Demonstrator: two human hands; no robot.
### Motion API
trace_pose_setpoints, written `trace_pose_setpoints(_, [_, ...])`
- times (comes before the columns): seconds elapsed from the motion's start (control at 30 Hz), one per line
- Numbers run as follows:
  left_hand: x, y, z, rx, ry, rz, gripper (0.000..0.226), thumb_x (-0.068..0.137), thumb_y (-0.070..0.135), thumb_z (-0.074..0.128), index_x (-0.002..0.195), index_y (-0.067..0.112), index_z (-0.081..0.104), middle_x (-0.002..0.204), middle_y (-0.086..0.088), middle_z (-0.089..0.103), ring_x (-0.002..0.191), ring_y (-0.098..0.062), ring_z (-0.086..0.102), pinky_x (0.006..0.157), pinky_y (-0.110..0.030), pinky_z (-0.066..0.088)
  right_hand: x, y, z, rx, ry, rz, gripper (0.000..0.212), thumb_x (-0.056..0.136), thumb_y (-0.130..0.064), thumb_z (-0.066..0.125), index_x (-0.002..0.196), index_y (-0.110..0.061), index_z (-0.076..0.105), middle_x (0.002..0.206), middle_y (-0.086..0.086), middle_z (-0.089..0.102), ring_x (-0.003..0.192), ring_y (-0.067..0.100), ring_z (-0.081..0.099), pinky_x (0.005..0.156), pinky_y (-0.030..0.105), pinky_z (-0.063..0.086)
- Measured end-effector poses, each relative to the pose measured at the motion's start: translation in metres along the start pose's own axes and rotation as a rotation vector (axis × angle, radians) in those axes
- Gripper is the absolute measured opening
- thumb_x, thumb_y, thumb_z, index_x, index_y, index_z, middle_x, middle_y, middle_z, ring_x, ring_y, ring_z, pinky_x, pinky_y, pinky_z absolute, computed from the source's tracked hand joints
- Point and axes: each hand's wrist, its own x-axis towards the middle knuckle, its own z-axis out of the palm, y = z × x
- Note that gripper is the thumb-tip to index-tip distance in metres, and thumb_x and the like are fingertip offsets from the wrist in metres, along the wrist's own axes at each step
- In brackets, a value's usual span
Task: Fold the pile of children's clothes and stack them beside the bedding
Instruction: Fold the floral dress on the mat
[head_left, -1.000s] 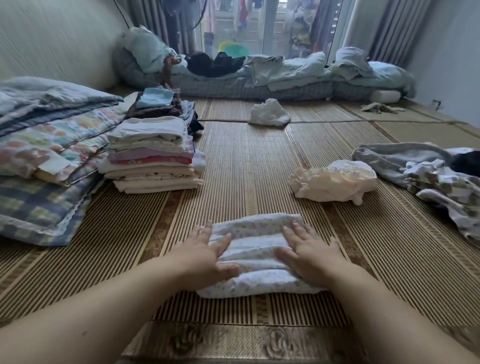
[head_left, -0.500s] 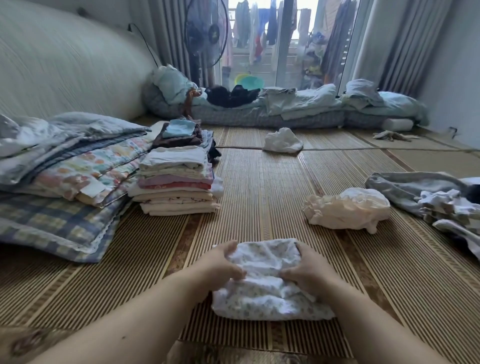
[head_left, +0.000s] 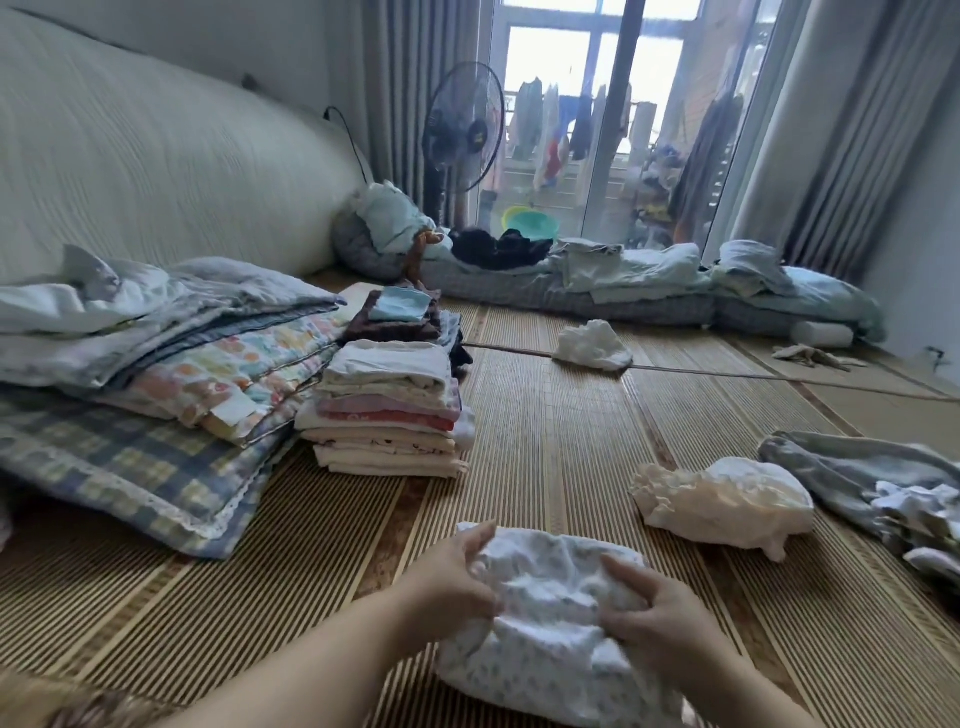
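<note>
Possibly the folded white dotted cotton garment (head_left: 545, 639), gripped by the curled left hand (head_left: 457, 587) and right hand (head_left: 654, 618), unfolds if lifted loosely.

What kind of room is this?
Probably a bedroom in a home: folded bedding lies on a woven floor mat, a stack of folded clothes sits beside it, and laundry hangs outside the glass door.

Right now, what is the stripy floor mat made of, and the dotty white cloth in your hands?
The floor mat looks like woven bamboo or rush: thin tan slats in rows, faintly shiny. The printed garment, gripped by the left hand and right hand, looks like thin soft cotton, matte: it bunches into soft wrinkles.
</note>
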Motion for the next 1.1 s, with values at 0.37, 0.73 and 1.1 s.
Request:
trace_pose_setpoints(0.37, [0.026,0.133,-0.136,0.192,0.193,0.344,0.082,0.079,-0.021,0.054,0.149,0.014,0.030,0.111,-0.005,0.052,0.076,-0.010,0.068,0.064,-0.018,0.055,0.087,-0.162,0.041,0.279,-0.131,-0.352,0.067,0.082,0.007,0.062,0.138,-0.028,0.047,0.125,0.003,0.049,0.100,0.028,0.062,0.067,0.032,0.058])
trace_pose_setpoints(0.73, [0.148,0.148,-0.283,0.607,0.658,0.275,0.078,0.075,-0.006,0.055,0.144,0.028,0.043,0.130,-0.007,0.057,0.093,-0.018,0.059,0.066,-0.018,0.046,0.279,-0.235,0.145,0.046,-0.177,-0.397,0.064,0.090,0.005,0.051,0.144,-0.028,0.041,0.133,0.011,0.049,0.101,0.025,0.060,0.081,0.036,0.055])
trace_pose_setpoints(1.1, [0.172,0.086,-0.292,0.800,0.314,0.045,0.105,0.047,0.097,0.044,0.141,0.061,0.014,0.161,0.004,0.010,0.148,-0.022,0.005,0.119,-0.050,0.010,0.317,-0.207,0.147,-0.693,-0.298,-0.277,0.133,0.033,-0.097,0.053,0.149,-0.046,0.013,0.160,-0.001,0.001,0.143,0.032,0.017,0.116,0.049,0.021])
